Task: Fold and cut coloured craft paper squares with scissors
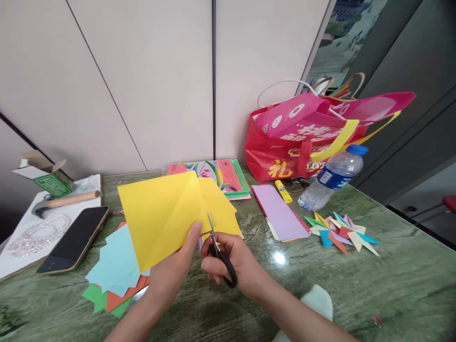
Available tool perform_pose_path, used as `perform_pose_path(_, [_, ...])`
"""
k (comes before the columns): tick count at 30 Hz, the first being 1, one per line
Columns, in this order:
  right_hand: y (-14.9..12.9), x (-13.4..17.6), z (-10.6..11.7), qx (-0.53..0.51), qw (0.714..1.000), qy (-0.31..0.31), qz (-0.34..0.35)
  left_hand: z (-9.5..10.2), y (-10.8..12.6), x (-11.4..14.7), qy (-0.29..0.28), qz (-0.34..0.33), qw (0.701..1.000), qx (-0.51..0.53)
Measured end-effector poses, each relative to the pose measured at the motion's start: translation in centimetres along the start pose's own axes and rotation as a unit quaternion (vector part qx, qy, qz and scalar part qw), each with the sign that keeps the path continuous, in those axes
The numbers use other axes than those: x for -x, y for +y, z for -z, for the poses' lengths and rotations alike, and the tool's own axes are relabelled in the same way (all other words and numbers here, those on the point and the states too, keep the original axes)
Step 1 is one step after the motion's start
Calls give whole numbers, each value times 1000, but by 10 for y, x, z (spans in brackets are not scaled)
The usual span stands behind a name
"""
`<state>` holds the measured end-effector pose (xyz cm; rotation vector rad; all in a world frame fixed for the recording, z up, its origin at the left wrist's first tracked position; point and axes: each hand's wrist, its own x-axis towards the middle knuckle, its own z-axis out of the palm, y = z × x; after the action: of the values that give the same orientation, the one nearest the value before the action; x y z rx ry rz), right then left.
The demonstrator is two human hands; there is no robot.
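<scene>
Pale wall panels rise beyond both hands, and I have the green table spread out beneath them. Farther off, beyond the right hand and to its right, I see a red bag with a yellow handle.

The yellow paper is up in front of me, in the left hand, which grips it near its right edge with the thumb on top. Beyond it on the table lies a paper pack. I find the light blue paper left of the left hand, over orange and green pieces. Past the right hand, to its right, lie purple strips, with a bottle farther on. A phone sits well to the left hand's left, and a paper star well to the right hand's right.

The right hand is closed around black-handled scissors, their blades at the yellow paper; whether those are fully closed, I can't tell. Smallest is the glue stick, just beyond the purple strips.
</scene>
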<state>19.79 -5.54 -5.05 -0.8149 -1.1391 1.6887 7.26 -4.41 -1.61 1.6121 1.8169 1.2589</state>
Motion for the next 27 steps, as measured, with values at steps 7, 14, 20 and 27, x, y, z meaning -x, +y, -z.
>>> perform_pose_path(7, [-3,0,-2,10,1000,4,-8,1,1,-1,5,-18,1000,-18])
perform_pose_path(14, [1,-1,1,-1,1000,-2,-10,2,0,1,-5,-4,1000,-16])
perform_pose_path(20, [1,-1,1,5,1000,2,-11,-1,2,4,-18,13,1000,1])
perform_pose_path(27, [-1,-1,3,10,1000,8,-1,-4,5,6,-22,25,999,34])
